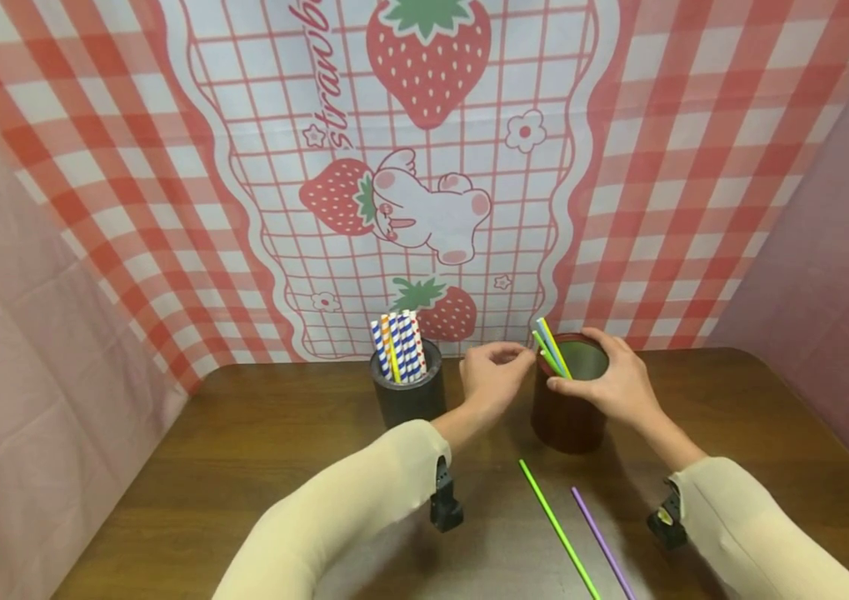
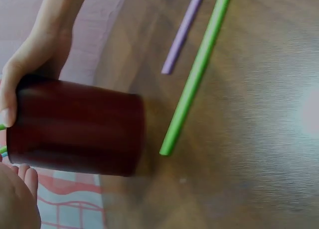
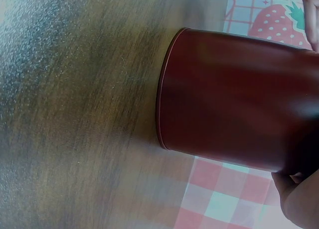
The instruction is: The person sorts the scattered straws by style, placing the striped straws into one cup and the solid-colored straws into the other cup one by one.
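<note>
A dark red cup (image 1: 569, 421) stands upright on the table with green, blue and yellow straws (image 1: 553, 348) leaning on its left rim. My right hand (image 1: 615, 379) grips the cup near its top, thumb at the front and fingers around the far rim. Bent fingers bring my left hand (image 1: 495, 377) to the cup's left rim, fingertips right beside the straw ends; whether they pinch a straw I cannot tell. In the left wrist view, the cup (image 2: 79, 127) appears sideways, with the left hand (image 2: 17, 196) at its mouth. The right wrist view shows its side wall (image 3: 229, 99).
Left of my left hand, a dark grey cup (image 1: 411, 404) holds several striped paper straws (image 1: 399, 346). A green straw (image 1: 559, 529) and a purple straw (image 1: 602, 542) lie on the wooden table (image 1: 244, 467) in front. A strawberry-print cloth (image 1: 427, 192) hangs behind.
</note>
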{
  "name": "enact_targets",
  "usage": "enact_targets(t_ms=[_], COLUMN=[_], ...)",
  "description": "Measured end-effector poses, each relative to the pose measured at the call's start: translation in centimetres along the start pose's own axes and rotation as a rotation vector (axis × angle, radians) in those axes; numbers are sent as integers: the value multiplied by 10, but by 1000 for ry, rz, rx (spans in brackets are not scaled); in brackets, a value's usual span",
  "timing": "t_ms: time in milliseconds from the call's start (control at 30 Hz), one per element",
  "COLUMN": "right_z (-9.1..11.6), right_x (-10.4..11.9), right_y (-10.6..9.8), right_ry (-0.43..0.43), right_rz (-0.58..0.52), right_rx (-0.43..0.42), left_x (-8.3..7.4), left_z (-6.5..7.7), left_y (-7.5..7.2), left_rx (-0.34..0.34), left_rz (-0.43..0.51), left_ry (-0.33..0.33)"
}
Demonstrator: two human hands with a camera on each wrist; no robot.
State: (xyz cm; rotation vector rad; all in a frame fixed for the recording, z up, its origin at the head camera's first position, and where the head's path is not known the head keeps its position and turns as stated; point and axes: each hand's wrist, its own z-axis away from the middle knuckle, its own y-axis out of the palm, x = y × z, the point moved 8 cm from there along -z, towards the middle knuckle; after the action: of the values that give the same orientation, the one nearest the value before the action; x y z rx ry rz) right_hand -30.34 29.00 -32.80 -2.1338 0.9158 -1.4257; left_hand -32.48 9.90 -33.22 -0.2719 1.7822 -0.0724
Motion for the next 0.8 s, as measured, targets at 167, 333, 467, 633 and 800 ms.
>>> enact_targets(t_ms=[167,333,467,633,800], right_z=[-1,0,1,0,0], right_x=[-1,-3,-3,-3,-3], right_y=[1,2,2,1,2], right_ry=[-2,1,-2,-6,0], right_rz=[1,2,3,7,5], right_rx=[2,4,2,-2,2], left_x=[29,56,72,80,85], left_z=[20,47,67,81,87], left_y=[2,4,4,2,3], left_rx=[74,142,184,209,234], left_rz=[175,201,171,77,4], left_ry=[-205,-380,-485,-546,-588])
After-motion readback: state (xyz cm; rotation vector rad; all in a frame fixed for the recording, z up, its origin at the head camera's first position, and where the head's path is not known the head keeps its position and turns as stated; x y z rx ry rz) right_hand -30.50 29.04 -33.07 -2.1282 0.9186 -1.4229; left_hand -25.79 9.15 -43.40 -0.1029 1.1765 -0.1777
